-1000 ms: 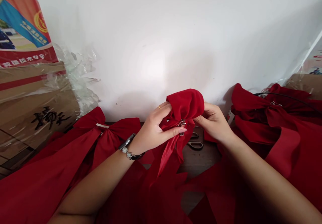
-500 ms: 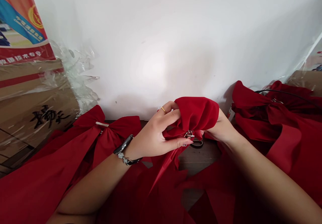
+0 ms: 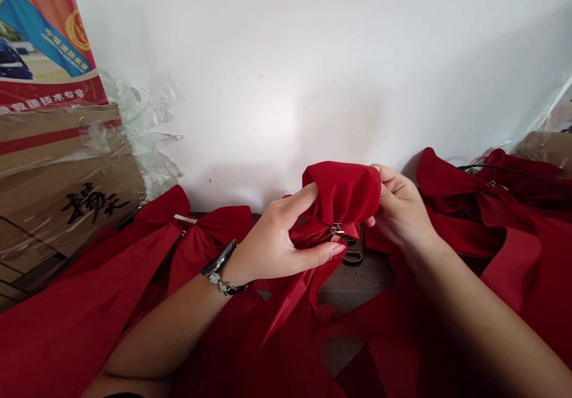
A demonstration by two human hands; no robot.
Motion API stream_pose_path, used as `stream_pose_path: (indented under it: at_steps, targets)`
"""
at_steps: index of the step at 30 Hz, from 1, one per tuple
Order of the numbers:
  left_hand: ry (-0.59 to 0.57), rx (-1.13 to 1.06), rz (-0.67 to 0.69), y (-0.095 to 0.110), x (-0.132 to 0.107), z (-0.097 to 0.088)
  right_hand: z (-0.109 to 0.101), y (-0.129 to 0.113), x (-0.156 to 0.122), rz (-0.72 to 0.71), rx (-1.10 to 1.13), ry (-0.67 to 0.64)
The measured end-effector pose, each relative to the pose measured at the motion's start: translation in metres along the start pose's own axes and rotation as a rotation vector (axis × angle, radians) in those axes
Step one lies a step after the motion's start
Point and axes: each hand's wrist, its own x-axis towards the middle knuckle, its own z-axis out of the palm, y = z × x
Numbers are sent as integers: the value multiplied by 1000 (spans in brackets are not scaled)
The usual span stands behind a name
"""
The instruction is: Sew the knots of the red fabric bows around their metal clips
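Note:
A red fabric bow [image 3: 346, 192] is held up between my two hands, its loop puffed out at the top. My left hand [image 3: 283, 237] grips it from the left, with the thumb by the metal clip [image 3: 336, 229] at the bow's gathered middle. My right hand [image 3: 400, 204] pinches the loop's right edge between thumb and fingers. Red tails hang below the clip. Partly hidden under the bow, a dark scissor handle [image 3: 353, 257] lies on the dark wooden table [image 3: 353, 285].
Another red bow with a silver clip [image 3: 185, 219] lies at left, and more red bows [image 3: 485, 189] are piled at right beside a black cable [image 3: 527, 173]. Cardboard boxes [image 3: 58, 159] wrapped in clear plastic stand at left. A white wall [image 3: 250, 58] rises behind.
My right hand has come out from behind the bow to its right edge, now pinching the loop. The bow has shifted slightly left and up; my left hand still holds it.

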Motion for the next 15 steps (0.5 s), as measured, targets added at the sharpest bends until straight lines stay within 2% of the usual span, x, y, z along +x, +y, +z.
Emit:
stream_pose_path:
  at_steps: [7, 11, 13, 15]
  targets:
    - [-12, 91, 1, 0, 4, -5, -33, -27, 12, -88, 52, 300]
    - [-39, -6, 30, 0, 6, -8, -59, -50, 13, -31, 151, 415]
    - [-45, -65, 55, -1, 6, -9, -73, -62, 10, -80, 165, 472]
    - [-51, -93, 72, -3, 6, -10, -92, -74, 4, -177, 57, 537]
